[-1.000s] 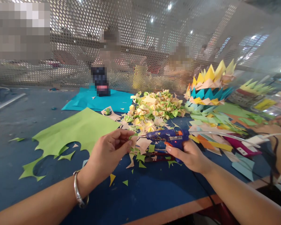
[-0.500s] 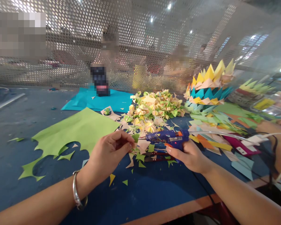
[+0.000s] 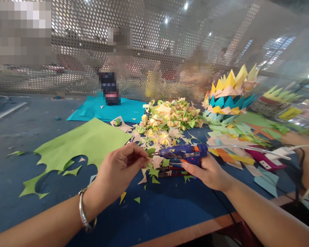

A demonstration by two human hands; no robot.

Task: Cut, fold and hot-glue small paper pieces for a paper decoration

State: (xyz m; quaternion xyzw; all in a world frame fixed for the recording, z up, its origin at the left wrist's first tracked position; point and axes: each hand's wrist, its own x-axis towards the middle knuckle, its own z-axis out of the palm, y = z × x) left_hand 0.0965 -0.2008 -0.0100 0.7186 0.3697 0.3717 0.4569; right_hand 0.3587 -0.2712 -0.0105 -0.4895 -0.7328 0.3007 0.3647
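My right hand (image 3: 207, 171) grips a blue hot glue gun (image 3: 180, 151) by its handle, with a long clear glue stick (image 3: 249, 149) sticking out of its back. The gun's nozzle points left and meets a small green paper piece (image 3: 151, 151) pinched between the thumb and fingers of my left hand (image 3: 127, 161); the fingers partly hide that piece. Below and around the nozzle lie green and pink paper scraps (image 3: 154, 171). Just behind the gun is a heap of small curled green, pink and yellow paper pieces (image 3: 172, 115).
A cut-out green sheet (image 3: 84, 140) lies left, with blue sheets (image 3: 128, 111) and a phone (image 3: 110, 89) behind it. A tiered folded-paper piece (image 3: 229, 96) stands back right. Paper strips and a magenta power strip (image 3: 265, 157) lie near another person's arm (image 3: 304, 151).
The glue gun has shifted slightly left, so its nozzle now overlaps the green paper piece more. My left hand stays nearly in place.
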